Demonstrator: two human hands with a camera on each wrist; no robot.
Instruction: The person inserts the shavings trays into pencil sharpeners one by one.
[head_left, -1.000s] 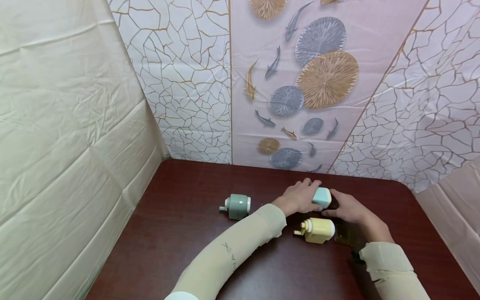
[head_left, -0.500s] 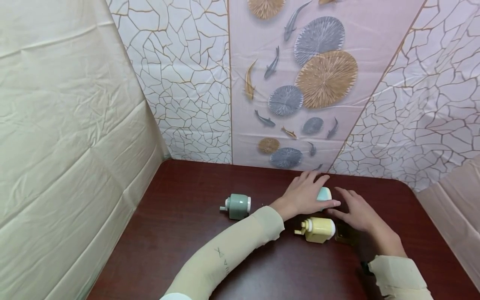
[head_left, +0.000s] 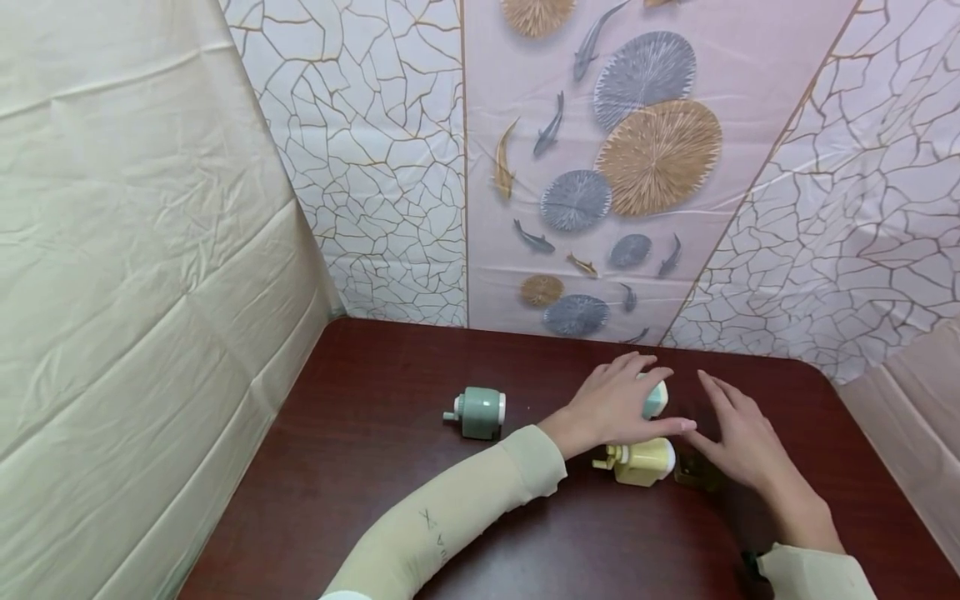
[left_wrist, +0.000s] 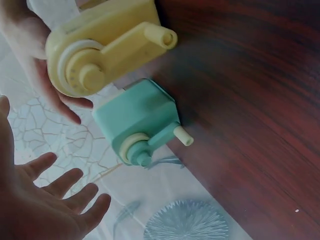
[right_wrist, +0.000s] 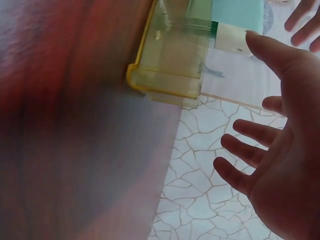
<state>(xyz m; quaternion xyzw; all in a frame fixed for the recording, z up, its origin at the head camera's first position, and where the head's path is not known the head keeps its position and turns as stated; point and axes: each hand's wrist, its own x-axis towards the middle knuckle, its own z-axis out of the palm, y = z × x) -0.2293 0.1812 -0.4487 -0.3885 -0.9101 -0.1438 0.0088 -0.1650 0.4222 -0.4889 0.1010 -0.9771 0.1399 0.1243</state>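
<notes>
A mint-green pencil sharpener (head_left: 657,402) with a hand crank lies partly behind my left hand (head_left: 611,407) in the head view; its crank shows in the left wrist view. Apart from it, the fingers of that hand are spread and hold nothing. Just nearer stands a yellow crank pencil sharpener (head_left: 643,463). My right hand (head_left: 746,442), fingers extended and grasping nothing, hovers to the right of both sharpeners. Beneath its thumb sits a see-through yellow shavings drawer (right_wrist: 172,60), beside the yellow sharpener's white end.
Farther left on the dark red-brown table (head_left: 360,467) is a grey-green crank sharpener (head_left: 482,412). A patterned cloth (head_left: 390,208) hangs along the back edge, and plain beige cloth (head_left: 150,292) covers the left side.
Both hands have come off the mint-green sharpener and spread their fingers. My right hand has drawn back to the right and nearer; the left has shifted slightly right. The sharpeners stay put.
</notes>
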